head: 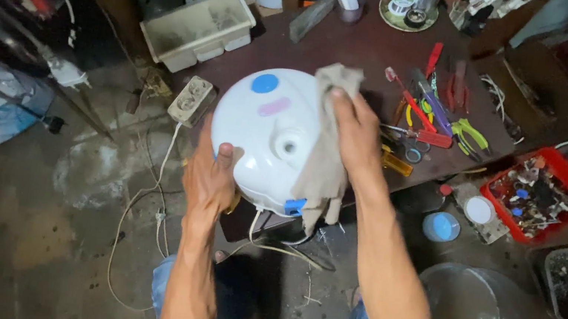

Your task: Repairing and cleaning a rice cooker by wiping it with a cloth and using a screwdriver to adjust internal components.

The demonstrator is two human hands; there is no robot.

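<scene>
Left hand [210, 178] clasped on the lower left edge of one white round appliance [269, 135] at the front of the tabletop [367, 52]; right hand [355, 136] pressing one beige cloth [322, 180] onto its top. Behind left, one white tray [198, 28] and one power strip [190, 99]. Further right, scattered pliers and screwdrivers [433, 114], then one red bin [541, 194] of small parts.

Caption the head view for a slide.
Left hand steadies a white domed appliance while right hand presses a beige cloth on it.
</scene>
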